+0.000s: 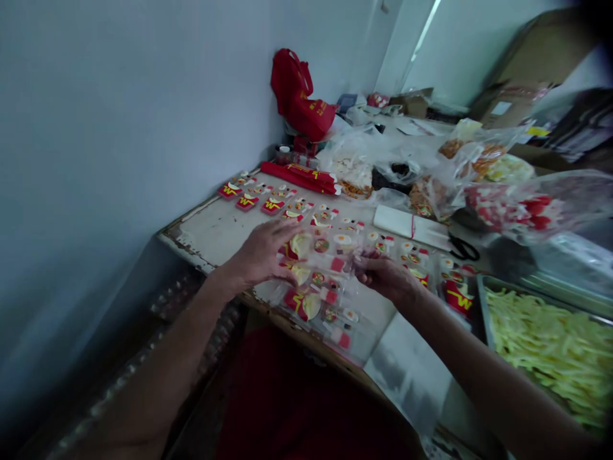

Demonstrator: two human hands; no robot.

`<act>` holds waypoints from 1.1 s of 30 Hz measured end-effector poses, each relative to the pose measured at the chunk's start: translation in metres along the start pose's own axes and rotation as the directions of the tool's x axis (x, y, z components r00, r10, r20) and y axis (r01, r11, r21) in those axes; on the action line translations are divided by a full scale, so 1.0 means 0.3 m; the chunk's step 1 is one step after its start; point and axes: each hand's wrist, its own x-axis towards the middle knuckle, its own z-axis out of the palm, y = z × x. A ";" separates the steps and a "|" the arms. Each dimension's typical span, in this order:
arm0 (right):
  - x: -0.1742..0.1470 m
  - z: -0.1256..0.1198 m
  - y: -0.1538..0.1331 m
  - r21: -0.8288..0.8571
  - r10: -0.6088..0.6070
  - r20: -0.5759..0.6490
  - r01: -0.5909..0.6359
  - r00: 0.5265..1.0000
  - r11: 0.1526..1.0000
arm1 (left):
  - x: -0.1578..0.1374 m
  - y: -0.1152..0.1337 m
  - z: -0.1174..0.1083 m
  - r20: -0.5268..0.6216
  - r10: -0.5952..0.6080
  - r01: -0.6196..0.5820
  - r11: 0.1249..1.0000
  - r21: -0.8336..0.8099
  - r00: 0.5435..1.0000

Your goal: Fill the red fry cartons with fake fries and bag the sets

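A clear plastic pack [342, 241] of miniature toy food pieces, with a fried egg, a bowl and a red piece, lies across the middle of the view. My left hand [261, 255] grips its left end, thumb below and fingers above. At its right end, my right hand [383, 276] pinches the plastic edge with closed fingertips. Just below are more such packs [301, 303], each with a red piece bearing a yellow "M" mark; they overlap near the table's front edge. Blur hides the fine detail at my fingertips.
Similar packs [246, 201] run in a row along the table [201, 227]. Behind them lie red bags [301, 176], filled plastic bags [498, 160] and black-handled scissors [464, 248]. At right stands a metal tray [486, 306] of pale yellow strips. A wall [143, 115] rises at left.
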 end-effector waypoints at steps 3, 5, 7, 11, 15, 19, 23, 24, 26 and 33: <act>-0.059 -0.048 0.089 0.040 0.068 -0.077 -0.065 0.995 0.997 | 0.014 0.000 0.100 0.232 0.047 -0.083 0.985 0.148 0.972; -0.076 -0.059 0.146 -0.014 0.136 -0.090 -0.138 0.987 0.990 | 0.023 -0.003 0.168 0.348 0.057 -0.128 0.974 0.187 0.936; -0.092 -0.074 0.174 -0.149 0.156 -0.147 -0.178 0.977 0.973 | 0.035 -0.007 0.217 0.433 0.072 -0.171 0.966 0.196 0.899; -0.170 -0.160 0.134 -0.495 -0.102 -0.352 -0.093 0.930 0.864 | 0.075 -0.013 0.258 0.521 0.094 -0.230 0.952 0.203 0.848; -0.319 -0.291 0.076 -0.528 -0.180 -0.421 -0.079 0.889 0.846 | 0.126 -0.002 0.274 0.582 0.169 -0.318 0.934 0.164 0.796; -0.471 -0.403 0.080 -0.488 -0.160 -0.527 -0.143 0.835 0.861 | 0.147 0.006 0.248 0.565 0.180 -0.327 0.929 0.171 0.805; -0.574 -0.478 0.070 -0.470 -0.136 -0.568 -0.184 0.812 0.863 | 0.124 -0.092 0.124 0.427 0.059 -0.188 0.945 0.266 0.902; -0.588 -0.486 0.063 -0.477 -0.141 -0.571 -0.188 0.809 0.858 | 0.111 -0.129 0.083 0.392 0.026 -0.150 0.946 0.288 0.919; -0.595 -0.478 0.051 -0.524 -0.172 -0.558 -0.183 0.812 0.832 | 0.081 -0.191 0.009 0.349 -0.040 -0.078 0.945 0.319 0.936; -0.410 -0.300 0.062 -0.758 -0.172 -0.179 -0.024 0.969 0.652 | -0.004 0.002 0.034 0.460 0.093 -0.196 0.964 0.182 0.883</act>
